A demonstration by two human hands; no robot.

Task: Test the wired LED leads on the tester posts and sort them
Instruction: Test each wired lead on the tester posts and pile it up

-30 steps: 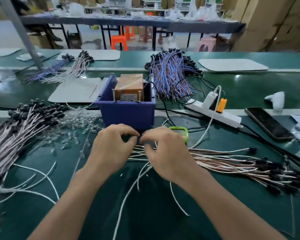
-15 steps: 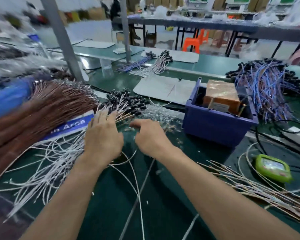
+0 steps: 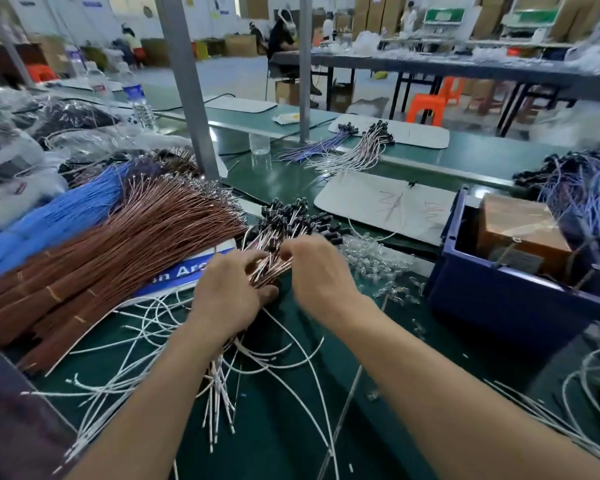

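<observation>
Bench (image 3: 291, 427): It is dark green and sits right in front of the person.
Loose white wires (image 3: 153, 318): They lie all over the bench at 6 and 7 o'clock from the hands.
Left hand (image 3: 229, 292): The fingers and thumb curl round a bunch of LED leads (image 3: 269, 270). This hand holds the bunch from the 9 o'clock side.
Right hand (image 3: 321, 271): The fingers bend down onto the same bunch from the 3 o'clock side. They look like they pinch a few leads, but the tips are partly hidden.
Where the leads are: The bunch lies between the two hands and touches both.
Which way the bunch lies: Its long way runs from 7 o'clock to 1 o'clock. The thin ends are near the person. The black caps (image 3: 291, 216) fan out just past the fingers.
Next move, my guess: Pull some leads free and take them to the tester. The tester is at 3 o'clock, so the right hand is nearer.
Clear LEDs (image 3: 378, 261): A small heap lies just past the right hand at 2 o'clock.
Blue bin (image 3: 499, 306): It stands at 3 o'clock and holds the brown tester box (image 3: 520, 230). I cannot make out the posts.
Copper wire bundles (image 3: 118, 247): They are long and tied, and lie at 9 o'clock.
White mat (image 3: 385, 202): It lies farther off at 1 o'clock.
</observation>
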